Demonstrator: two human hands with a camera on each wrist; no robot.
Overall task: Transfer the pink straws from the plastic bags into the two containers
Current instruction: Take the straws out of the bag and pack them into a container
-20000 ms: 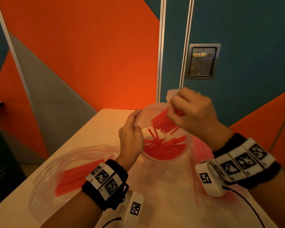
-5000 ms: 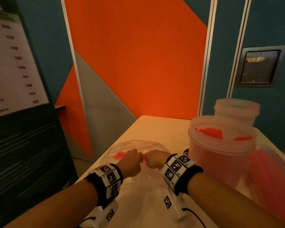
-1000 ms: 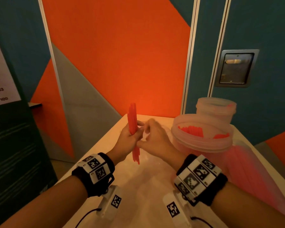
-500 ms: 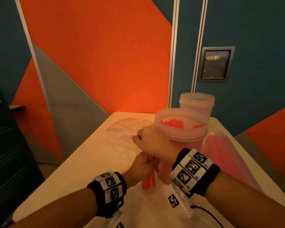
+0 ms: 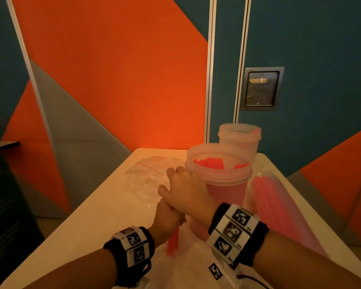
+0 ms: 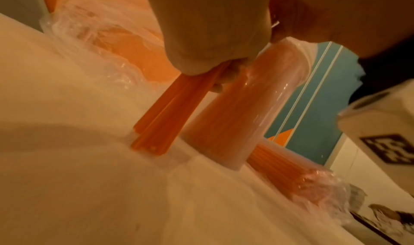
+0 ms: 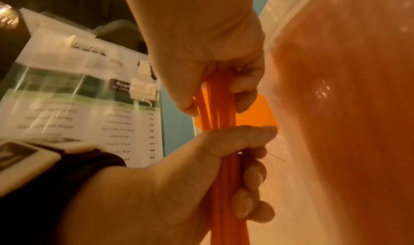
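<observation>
Straws [image 5: 172, 243] gripped upright in both fists beside the near container [image 5: 219, 176], lower ends touching the counter [image 5: 104, 207]. Left hand [image 5: 168, 220] wrapped round the bundle low down, right hand [image 5: 186, 190] closed on it just above. Near container already packed with straws; far container [image 5: 240, 138] showing only a few. Emptied bag [image 5: 148, 176] crumpled behind the hands. Full bag [image 5: 279, 207] lying to the right, unemptied. Judged roughly halfway.

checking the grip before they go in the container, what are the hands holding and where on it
A bundle of pink straws, held upright: left hand around its middle, right hand around the upper part, lower ends on the table.
</observation>
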